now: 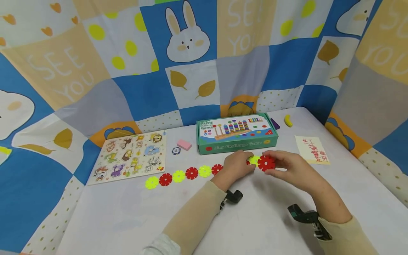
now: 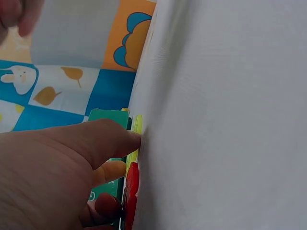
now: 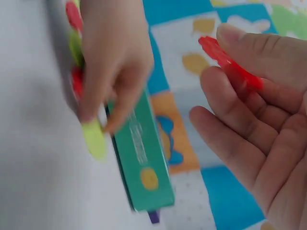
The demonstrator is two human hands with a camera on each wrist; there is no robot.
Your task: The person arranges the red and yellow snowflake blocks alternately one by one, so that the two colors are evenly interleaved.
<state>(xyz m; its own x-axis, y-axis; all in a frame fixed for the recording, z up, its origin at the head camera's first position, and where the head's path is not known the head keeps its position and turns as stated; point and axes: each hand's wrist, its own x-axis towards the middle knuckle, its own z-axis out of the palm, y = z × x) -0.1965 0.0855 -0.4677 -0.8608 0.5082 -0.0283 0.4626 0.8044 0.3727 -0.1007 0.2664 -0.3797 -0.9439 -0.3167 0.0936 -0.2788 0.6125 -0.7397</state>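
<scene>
Red and yellow snowflake discs lie in an alternating row on the white table; a yellow disc (image 1: 152, 182) is at its left end. My left hand (image 1: 237, 165) is at the right end, its thumb and fingers at the edges of a yellow snowflake disc (image 3: 94, 140), and it covers part of the row. Between the thumb and fingers of my right hand (image 1: 294, 168) is a red snowflake disc (image 1: 266, 163), raised and tilted in the right wrist view. In the head view this red disc overlaps the yellow one.
Behind the row stands a green ring game box (image 1: 237, 134). An animal puzzle board (image 1: 129, 156), a pink block (image 1: 184, 144) and a blue-white chip (image 1: 176, 151) are to the left. At the right are a handwritten note (image 1: 312, 150) and a toy banana (image 1: 288, 120). Patterned cloth hangs behind.
</scene>
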